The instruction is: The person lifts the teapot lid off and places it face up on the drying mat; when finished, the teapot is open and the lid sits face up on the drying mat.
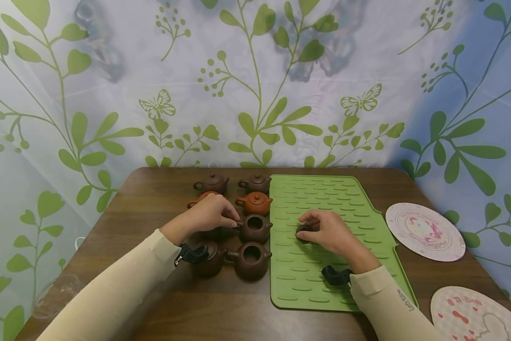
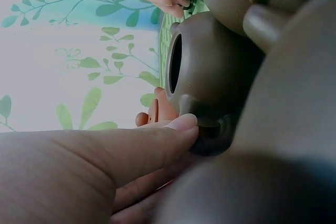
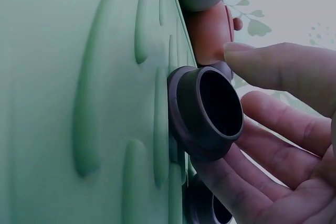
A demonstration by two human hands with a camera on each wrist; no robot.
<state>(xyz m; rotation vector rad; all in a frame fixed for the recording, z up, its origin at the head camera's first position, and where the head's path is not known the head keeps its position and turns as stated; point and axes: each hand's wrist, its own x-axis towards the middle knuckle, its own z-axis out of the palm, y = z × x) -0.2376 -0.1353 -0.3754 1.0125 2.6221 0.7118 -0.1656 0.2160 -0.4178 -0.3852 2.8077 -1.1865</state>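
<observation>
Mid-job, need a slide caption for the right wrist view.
Right hand beside a round, dark brown lid, hollow side showing, at a ridged green mat; reddish-orange teapot beyond.

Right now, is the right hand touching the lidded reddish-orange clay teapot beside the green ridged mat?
Apart. The head view shows a bare stretch of green mat between the right hand and the reddish-orange teapot.

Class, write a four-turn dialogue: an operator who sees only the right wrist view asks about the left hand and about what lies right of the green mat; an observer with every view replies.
Operator: I have only the right wrist view. Where is the left hand?
Observer: Left of the green mat; its thumb touches an open dark teapot.
Operator: What lies right of the green mat?
Observer: A pink-printed disc and a second disc with red marks.
</observation>
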